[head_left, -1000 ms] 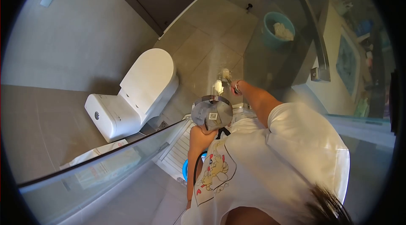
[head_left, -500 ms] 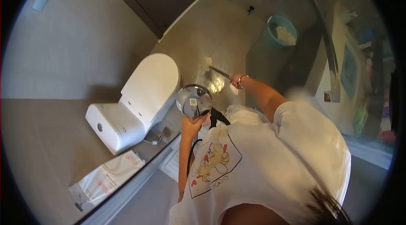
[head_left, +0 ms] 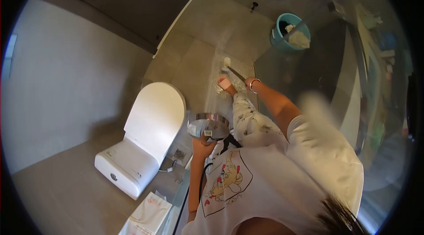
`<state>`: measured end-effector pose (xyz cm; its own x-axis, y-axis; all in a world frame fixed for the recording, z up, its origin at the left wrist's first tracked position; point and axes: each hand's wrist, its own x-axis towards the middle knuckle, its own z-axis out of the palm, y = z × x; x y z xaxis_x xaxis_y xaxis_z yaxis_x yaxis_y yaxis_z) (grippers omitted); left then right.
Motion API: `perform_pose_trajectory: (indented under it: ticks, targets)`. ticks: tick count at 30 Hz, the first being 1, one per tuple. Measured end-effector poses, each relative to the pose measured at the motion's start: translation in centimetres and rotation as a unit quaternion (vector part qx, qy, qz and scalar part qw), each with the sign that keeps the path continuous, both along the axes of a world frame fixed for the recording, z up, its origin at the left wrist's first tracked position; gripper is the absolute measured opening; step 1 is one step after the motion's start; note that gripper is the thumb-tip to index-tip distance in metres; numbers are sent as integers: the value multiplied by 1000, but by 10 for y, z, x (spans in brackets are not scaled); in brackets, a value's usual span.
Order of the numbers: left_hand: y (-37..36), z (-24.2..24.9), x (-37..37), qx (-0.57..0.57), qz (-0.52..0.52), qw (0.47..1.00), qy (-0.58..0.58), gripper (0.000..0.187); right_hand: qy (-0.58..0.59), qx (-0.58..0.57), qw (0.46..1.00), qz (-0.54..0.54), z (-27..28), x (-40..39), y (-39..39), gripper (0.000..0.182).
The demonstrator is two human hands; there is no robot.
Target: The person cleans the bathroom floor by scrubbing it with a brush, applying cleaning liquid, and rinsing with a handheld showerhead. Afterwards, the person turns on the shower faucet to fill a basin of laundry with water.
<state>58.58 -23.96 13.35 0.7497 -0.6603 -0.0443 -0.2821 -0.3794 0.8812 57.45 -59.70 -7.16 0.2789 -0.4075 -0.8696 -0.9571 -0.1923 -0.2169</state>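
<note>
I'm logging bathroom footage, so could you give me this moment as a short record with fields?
Place: bathroom with a tiled floor, shiny and wet-looking around one foot
Left grip: closed on a shower head
Right grip: closed on a dark-handled tool
Tool end: pale, at the floor just beyond the foot; exact type too small to tell
Toilet: left of the shower head, lid down
Bucket: blue-green, on the floor at upper right, pale cloth inside
</note>
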Motion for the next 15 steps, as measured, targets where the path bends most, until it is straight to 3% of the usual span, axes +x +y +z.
perform_pose_trajectory:
  ticks: [2, 3, 4, 6, 9, 10, 11, 13, 14, 15]
  targets:
    - [-24, -16, 30, 35, 14, 999, -23, 34, 43, -80, 975, 201, -33, 12, -37, 29]
    - [-37, -29, 46, 45, 22, 999, -11, 43, 50, -89, 978, 181, -39, 30, -53, 30]
    - [-53, -32, 60, 21, 64, 993, 92, 44, 57, -98, 981, 161, -40, 49, -66, 31]
    - [-86, -50, 88, 42, 74, 990, 111, 41, 56, -53, 988, -135, -19, 78, -98, 34]
    - [-134, -72, 133, -49, 111, 953, 279, 41, 155, -53, 984, -70, -10, 128, -159, 35]
    - [-148, -80, 144, -88, 130, 932, 328, 43, 178, -46, 983, 23, -14, 147, -182, 34]
    - [-152, -98, 151, -31, 98, 938, 332, 53, 202, -33, 972, 118, -21, 165, -203, 33]
    - [-176, -108, 166, -103, 180, 891, 404, 55, 240, 1, 920, 308, -43, 203, -240, 31]
    - [-186, -108, 173, -138, 221, 863, 433, 57, 241, 9, 901, 360, -59, 219, -250, 29]
    - [-192, -106, 183, -102, 214, 859, 455, 51, 239, 16, 880, 410, -76, 235, -261, 28]
